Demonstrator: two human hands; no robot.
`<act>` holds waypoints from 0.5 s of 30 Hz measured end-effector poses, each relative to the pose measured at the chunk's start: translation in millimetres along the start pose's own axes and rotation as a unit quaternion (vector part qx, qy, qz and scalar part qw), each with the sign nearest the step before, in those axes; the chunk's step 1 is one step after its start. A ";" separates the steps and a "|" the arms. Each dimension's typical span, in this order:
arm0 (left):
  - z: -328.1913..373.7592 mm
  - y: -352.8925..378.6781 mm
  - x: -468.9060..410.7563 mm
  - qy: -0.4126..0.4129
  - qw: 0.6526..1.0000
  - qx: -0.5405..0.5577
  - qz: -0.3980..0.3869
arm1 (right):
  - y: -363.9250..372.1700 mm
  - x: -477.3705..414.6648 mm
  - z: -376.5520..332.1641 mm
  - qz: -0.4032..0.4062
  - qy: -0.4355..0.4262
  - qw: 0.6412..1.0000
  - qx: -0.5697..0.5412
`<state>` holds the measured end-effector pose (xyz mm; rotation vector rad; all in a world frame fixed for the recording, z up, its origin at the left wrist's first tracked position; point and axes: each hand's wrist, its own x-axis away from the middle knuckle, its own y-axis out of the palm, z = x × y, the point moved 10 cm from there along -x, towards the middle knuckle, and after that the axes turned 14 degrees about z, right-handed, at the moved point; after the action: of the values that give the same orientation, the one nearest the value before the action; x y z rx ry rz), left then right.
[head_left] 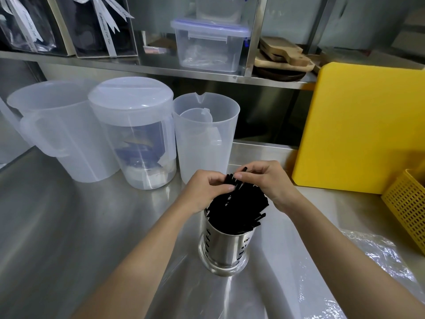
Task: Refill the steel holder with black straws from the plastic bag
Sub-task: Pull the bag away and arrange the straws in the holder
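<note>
A perforated steel holder (224, 248) stands upright on the steel counter, packed with black straws (239, 208) that lean back and to the right. Both hands are at the tops of the straws. My left hand (204, 189) has its fingers curled over the bundle's left side, pinching straw tips. My right hand (268, 178) pinches one or two straw ends between thumb and fingers at the top. A clear plastic bag (377, 256) lies flat and crinkled on the counter to the right of my right forearm; I cannot tell whether straws are in it.
Three translucent plastic jugs (135, 137) stand behind the holder on the left. A yellow cutting board (361, 130) leans at the right, with a yellow perforated basket (408, 208) before it. A shelf above holds a lidded plastic box (208, 44) and wooden boards (284, 57).
</note>
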<state>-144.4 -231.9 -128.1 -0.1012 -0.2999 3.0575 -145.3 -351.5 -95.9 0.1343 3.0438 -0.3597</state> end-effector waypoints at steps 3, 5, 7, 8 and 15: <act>1.1 3.3 -0.5 0.005 1.000 -0.006 -0.008 | 2.5 -1.2 -0.7 -0.005 0.002 1.000 0.005; 1.5 4.6 -0.6 0.009 1.000 -0.009 -0.011 | 3.2 -2.2 -0.8 -0.005 0.001 1.000 0.011; 1.9 5.0 -0.1 0.012 1.000 -0.014 -0.013 | 3.5 -2.7 -0.9 -0.003 0.001 1.000 0.012; 1.4 5.3 -0.2 0.014 1.000 -0.020 -0.013 | 3.8 -2.8 -1.2 -0.002 0.003 1.000 0.009; 1.7 13.7 -1.0 0.046 0.994 -0.097 -0.030 | 9.3 -2.2 -5.9 -0.005 0.004 1.000 -0.016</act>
<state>-144.4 -245.8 -129.0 -0.2364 -0.5817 2.9453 -142.7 -341.2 -92.1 0.1203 3.0562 -0.3131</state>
